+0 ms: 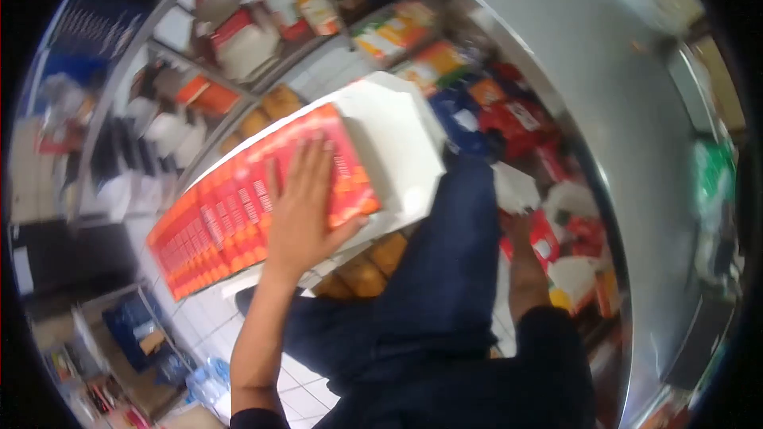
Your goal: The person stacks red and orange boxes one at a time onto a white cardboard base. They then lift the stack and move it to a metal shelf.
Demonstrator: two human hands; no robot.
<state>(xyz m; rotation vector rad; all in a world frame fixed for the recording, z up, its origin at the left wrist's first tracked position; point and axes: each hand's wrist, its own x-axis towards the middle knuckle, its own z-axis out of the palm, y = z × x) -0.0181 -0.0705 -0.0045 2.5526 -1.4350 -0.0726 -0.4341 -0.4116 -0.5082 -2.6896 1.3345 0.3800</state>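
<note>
A row of red and orange packets [230, 218] with pale lettering lies packed together on a white box or tray [401, 139] above my lap. My left hand [302, 199] rests flat on the right part of the row, fingers spread. At the right, beyond my dark-clad leg, my right hand [517, 218] reaches down among red and white packages. Its fingers are blurred and partly hidden beside a white piece [515, 188], and its grip cannot be made out.
A long metal surface [556, 48] curves along the right. Shelves with cartons and packets [246, 32] stand at the upper left. Brown rounded items [366, 274] show beneath the white box. A cart-like rack [131, 334] and clear bottles [208, 381] are at the lower left, beside white floor tiles.
</note>
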